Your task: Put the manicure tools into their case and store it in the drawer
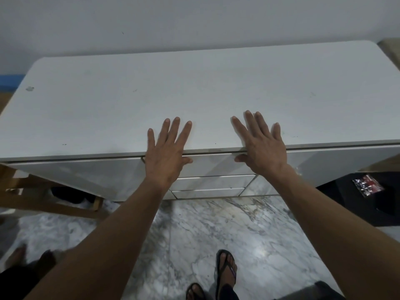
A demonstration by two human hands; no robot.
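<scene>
A white cabinet (194,87) stands against the wall, its top bare. My left hand (166,150) lies flat on the front edge, fingers spread, thumb down over the top drawer (214,164). My right hand (259,144) rests the same way a little to the right, holding nothing. All three stacked drawers in the cabinet's middle are closed; the second drawer (214,181) and a third sit below the top one. No manicure tools and no case show anywhere in view.
A marble floor (216,224) lies below, with my sandalled feet (225,269) on it. A wooden frame (49,204) stands at the lower left. A black object with a red-and-white picture (368,187) sits at the right beside the cabinet.
</scene>
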